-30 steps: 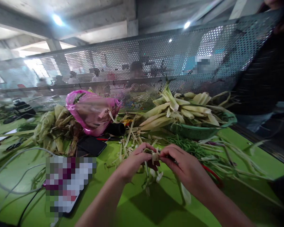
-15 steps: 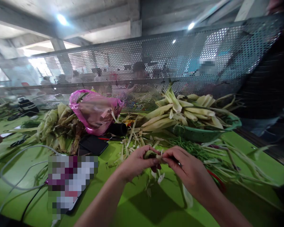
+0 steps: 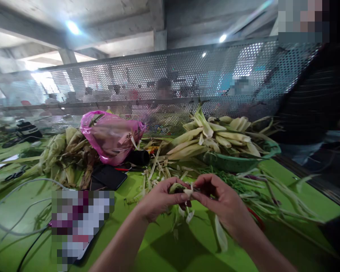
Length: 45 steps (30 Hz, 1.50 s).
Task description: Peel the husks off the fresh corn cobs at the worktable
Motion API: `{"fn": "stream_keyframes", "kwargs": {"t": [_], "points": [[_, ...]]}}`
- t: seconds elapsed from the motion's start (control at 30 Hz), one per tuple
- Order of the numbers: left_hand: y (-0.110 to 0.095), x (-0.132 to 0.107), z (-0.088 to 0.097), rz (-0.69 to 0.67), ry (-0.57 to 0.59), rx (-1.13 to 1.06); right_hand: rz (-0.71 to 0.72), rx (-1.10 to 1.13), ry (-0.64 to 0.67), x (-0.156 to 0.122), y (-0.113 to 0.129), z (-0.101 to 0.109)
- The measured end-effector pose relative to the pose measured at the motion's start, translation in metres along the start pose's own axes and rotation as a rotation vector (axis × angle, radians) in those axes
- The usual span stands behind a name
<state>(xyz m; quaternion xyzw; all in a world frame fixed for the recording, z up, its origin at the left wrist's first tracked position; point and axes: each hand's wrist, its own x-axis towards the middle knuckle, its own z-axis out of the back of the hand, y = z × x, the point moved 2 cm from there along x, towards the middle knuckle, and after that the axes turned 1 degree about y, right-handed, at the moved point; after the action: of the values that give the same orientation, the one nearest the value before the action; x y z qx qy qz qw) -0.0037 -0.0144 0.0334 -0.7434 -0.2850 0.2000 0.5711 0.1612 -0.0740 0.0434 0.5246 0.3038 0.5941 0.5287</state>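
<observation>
A perforated screen [image 3: 181, 68] stands at the green table's [image 3: 113, 230] far edge; nearer, left hand [image 3: 164, 198] and right hand [image 3: 222, 200] pinch a husk piece [image 3: 188, 192].

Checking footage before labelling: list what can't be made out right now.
Head view: full shape of the husk piece, partly covered by left hand and right hand.
Head view: full shape of the red curved object, partly behind right forearm.
Head view: details of the phone-like device, pixelated.
Head view: rest of person in black, cut off by right edge.
</observation>
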Motion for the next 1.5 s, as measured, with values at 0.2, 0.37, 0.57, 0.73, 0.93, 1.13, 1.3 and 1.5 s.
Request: {"fn": "stream_keyframes", "kwargs": {"t": [0.2, 0.37, 0.57, 0.73, 0.93, 1.13, 1.3, 1.5], "points": [[0.001, -0.001, -0.001, -0.018, 0.038, -0.009, -0.164, 0.281, 0.079, 0.000, -0.002, -0.004], [0.004, 0.004, -0.004, -0.062, -0.005, 0.048, -0.183, 0.239, 0.035, 0.001, -0.006, -0.007], [0.012, 0.010, -0.005, -0.113, -0.094, 0.045, -0.187, 0.223, 0.037, 0.000, -0.006, -0.005], [0.016, 0.011, -0.007, -0.141, -0.091, -0.003, -0.190, 0.199, 0.085, 0.002, -0.006, -0.006], [0.001, 0.005, -0.002, -0.300, -0.196, 0.494, -0.099, 0.035, 0.015, 0.004, -0.008, 0.001], [-0.005, 0.001, -0.003, -0.512, -0.325, 1.014, -0.055, -0.026, 0.032, 0.004, -0.003, 0.002], [-0.002, -0.002, -0.010, -0.613, -0.401, 1.199, -0.027, -0.027, 0.039, 0.003, 0.000, 0.000], [-0.002, -0.004, -0.013, -0.598, -0.427, 1.225, -0.014, -0.067, 0.026, 0.000, 0.002, -0.005]]}}
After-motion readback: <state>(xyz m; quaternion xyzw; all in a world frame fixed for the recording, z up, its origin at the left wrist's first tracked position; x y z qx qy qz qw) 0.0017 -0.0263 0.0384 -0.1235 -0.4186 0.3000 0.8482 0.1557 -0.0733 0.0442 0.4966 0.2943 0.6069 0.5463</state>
